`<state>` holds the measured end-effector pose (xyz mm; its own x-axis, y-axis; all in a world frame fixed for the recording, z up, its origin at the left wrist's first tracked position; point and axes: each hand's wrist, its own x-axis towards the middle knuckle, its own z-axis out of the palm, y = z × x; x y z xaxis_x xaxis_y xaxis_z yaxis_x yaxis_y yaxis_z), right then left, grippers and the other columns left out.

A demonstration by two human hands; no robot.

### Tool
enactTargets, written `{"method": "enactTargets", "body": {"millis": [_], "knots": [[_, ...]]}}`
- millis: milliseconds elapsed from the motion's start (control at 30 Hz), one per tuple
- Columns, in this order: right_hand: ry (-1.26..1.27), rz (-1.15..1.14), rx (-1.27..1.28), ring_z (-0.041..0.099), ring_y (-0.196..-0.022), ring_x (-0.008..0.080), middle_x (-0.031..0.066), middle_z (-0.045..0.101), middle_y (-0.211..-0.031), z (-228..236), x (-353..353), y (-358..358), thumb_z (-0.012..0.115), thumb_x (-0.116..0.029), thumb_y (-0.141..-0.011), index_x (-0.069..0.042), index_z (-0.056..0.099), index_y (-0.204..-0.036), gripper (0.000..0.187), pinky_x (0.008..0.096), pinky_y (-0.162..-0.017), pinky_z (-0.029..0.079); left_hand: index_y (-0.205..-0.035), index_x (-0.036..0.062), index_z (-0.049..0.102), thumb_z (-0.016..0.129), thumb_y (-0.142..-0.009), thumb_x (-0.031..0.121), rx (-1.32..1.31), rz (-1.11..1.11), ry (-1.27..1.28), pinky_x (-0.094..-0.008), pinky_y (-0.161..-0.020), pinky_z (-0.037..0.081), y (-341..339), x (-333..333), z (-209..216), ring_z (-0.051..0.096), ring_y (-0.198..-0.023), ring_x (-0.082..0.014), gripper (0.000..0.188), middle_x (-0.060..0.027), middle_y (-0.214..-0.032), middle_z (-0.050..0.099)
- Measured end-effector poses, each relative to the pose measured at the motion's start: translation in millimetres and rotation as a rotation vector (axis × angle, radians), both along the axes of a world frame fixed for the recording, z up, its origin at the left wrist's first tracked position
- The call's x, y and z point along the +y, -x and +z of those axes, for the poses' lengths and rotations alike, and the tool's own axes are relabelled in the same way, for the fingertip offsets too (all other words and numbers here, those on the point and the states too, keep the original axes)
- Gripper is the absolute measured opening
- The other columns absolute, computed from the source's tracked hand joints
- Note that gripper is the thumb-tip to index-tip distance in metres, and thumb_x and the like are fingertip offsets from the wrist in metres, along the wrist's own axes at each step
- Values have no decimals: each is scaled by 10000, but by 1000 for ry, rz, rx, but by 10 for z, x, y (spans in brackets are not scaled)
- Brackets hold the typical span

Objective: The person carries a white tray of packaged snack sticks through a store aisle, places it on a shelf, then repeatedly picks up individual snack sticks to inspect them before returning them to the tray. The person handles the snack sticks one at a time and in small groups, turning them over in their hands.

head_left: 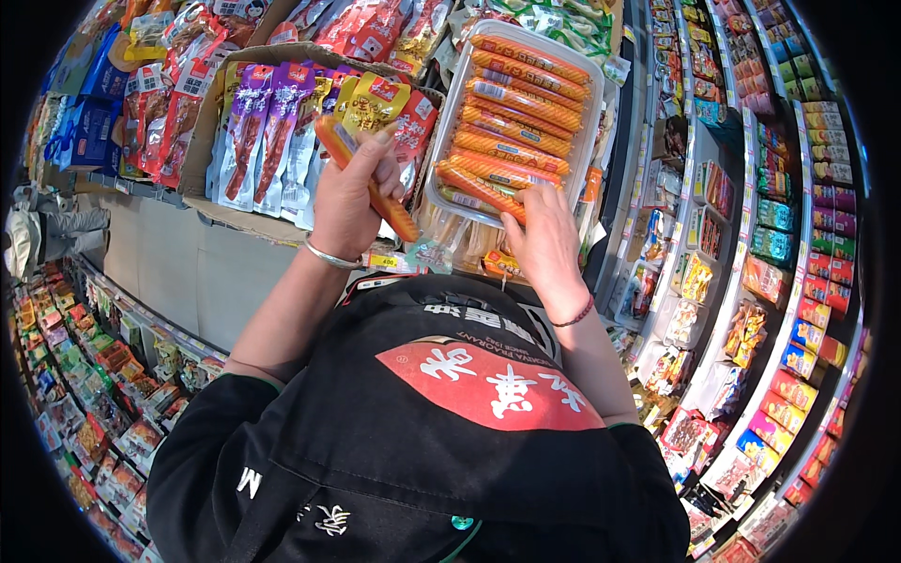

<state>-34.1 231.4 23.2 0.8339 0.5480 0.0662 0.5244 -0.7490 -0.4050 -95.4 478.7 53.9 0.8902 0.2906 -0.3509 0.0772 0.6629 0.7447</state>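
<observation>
Head cam looking down: my left hand (349,192) is clamped round a couple of orange sausage sticks (371,183), long axis slanting down to my right, toward the clear tray (441,169) just beside them. My right hand (542,239) is nearer the tray, fingertips spread on the lowest sticks in it, not gripping any.

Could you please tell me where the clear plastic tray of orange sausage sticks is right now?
In the head view, the clear plastic tray sits upper centre on the shelf, right of the cardboard box of purple packets, with the right hand at its lower edge.
</observation>
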Motion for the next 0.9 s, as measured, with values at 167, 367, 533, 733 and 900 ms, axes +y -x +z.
{"method": "enactTargets", "body": {"millis": [167,367,533,733,900], "knots": [[-12,-1,50,607,-1016,347,159,624,-1018,-9,41,-118,733,-149,-819,14,606,-1034,297,446,-863,505,-1163,55,585,588,-1009,273,119,1,65,-242,-586,402,20,-145,-111,480,-648,-92,266,2,-823,535],[-607,-118,587,671,-785,200,109,702,-896,146,-8,-82,691,-204,-944,43,611,-1094,299,318,-705,515,-1345,3,547,636,-1004,288,110,-78,42,-233,-559,391,35,-259,-172,483,-619,-70,453,35,-797,528],[-745,-97,1121,537,-696,52,-5,636,-850,560,0,13,623,-218,-1017,38,624,-1183,305,235,-616,452,-1372,8,522,649,-989,313,9,-205,75,-234,-572,378,11,-239,-72,451,-623,-68,506,6,-868,538],[-765,-53,1075,550,-742,37,11,654,-868,692,35,89,633,-203,-1011,41,628,-1196,307,216,-643,454,-1334,0,537,623,-1002,322,-97,-191,35,-235,-568,374,27,-209,-50,433,-621,-67,470,-11,-911,559],[-690,14,822,617,-842,80,67,702,-977,720,59,130,676,-188,-974,35,603,-1253,364,243,-740,501,-1372,0,511,609,-1010,325,-131,-188,48,-230,-579,384,45,-197,-7,443,-638,-77,496,-24,-950,574]]}}
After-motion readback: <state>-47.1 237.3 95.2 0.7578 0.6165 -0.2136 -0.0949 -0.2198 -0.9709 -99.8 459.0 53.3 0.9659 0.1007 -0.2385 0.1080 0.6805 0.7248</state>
